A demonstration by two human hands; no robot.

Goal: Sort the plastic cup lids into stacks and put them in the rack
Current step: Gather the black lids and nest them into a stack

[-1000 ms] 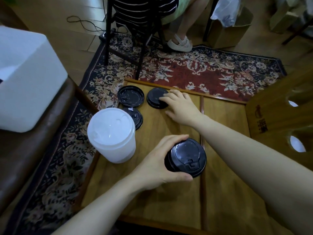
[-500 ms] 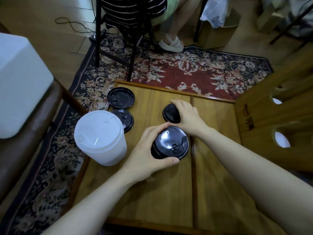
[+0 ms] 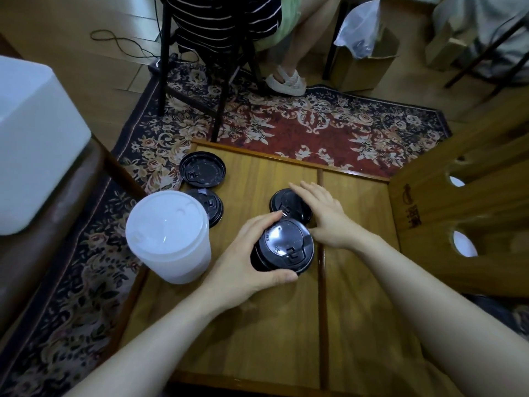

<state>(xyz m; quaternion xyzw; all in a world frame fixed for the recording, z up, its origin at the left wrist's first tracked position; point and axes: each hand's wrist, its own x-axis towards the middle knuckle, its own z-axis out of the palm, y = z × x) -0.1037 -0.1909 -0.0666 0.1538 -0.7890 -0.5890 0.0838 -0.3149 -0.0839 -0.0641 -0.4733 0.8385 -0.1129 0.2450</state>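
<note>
My left hand (image 3: 246, 253) grips a stack of black lids (image 3: 284, 246) standing on the wooden table (image 3: 257, 333). Just behind that stack lies a single black lid (image 3: 282, 202), and my right hand (image 3: 322, 216) rests on its right side with the fingers spread flat over it. Two more black lids lie at the table's far left: one upside down (image 3: 202, 169) and one (image 3: 208, 206) partly hidden behind a tall stack of white lids (image 3: 169, 234). The wooden rack (image 3: 446, 224) with round holes stands at the right.
A white box (image 3: 34, 144) sits on a brown seat at the left. A patterned rug (image 3: 315, 124) lies beyond the table, with a chair, a seated person's leg and a cardboard box behind it.
My right hand dragged the single black lid from the far edge toward the black stack. My left hand kept hold of the stack, and the camera moved closer.
</note>
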